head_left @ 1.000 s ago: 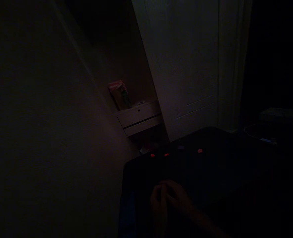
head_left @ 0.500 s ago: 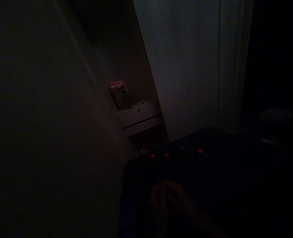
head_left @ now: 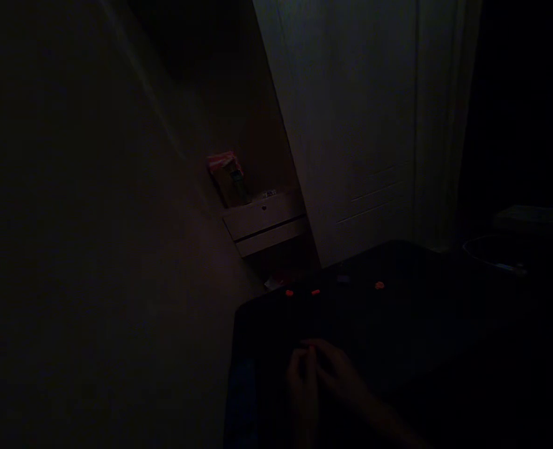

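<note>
The scene is very dark. Above the dark table top, my left hand [head_left: 300, 377] and my right hand [head_left: 336, 369] meet at the fingertips, both with fingers closed in a pinch. A faint reddish spot shows where they meet, but whether it is an object or skin cannot be told. Beyond the hands lie small glowing orange-red pieces: one on the left [head_left: 289, 292], a short bar-like one [head_left: 316, 292] beside it, and a rounder one [head_left: 379, 285] farther right. A dim purplish block [head_left: 343, 280] sits between the last two.
The dark table [head_left: 398, 249] has its far edge near a pale door [head_left: 351, 125]. A wall [head_left: 117, 280] runs along the left. Behind stands a drawer unit [head_left: 271, 218] with a bag-like item [head_left: 224, 178] on top. A thin pale cable [head_left: 479, 246] curves at the right.
The view has shifted very slightly. My two hands stay together at the fingertips, with only a small change in finger position. The orange-red pieces have not moved on the table.
</note>
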Available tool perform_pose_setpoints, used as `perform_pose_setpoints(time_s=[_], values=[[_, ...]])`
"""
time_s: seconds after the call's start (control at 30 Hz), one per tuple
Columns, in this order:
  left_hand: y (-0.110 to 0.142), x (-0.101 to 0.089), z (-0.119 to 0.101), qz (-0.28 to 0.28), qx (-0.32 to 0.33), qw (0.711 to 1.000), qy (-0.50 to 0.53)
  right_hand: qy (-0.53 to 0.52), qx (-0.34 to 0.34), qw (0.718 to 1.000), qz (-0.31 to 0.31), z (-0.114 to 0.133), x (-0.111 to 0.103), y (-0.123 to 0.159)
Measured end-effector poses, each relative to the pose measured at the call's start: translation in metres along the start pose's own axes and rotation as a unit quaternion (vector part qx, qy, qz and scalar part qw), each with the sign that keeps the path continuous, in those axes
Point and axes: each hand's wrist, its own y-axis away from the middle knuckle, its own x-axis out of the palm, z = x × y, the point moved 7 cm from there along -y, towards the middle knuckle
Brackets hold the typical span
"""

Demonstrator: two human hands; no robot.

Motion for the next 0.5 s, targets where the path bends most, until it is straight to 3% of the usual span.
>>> perform_pose_setpoints(time_s=[0.5], values=[[0.001,-0.003,0.005,-0.023,-0.01,1.0,0.007,-0.019,0.006,1.0,0.009,0.01,-0.003,-0.002]])
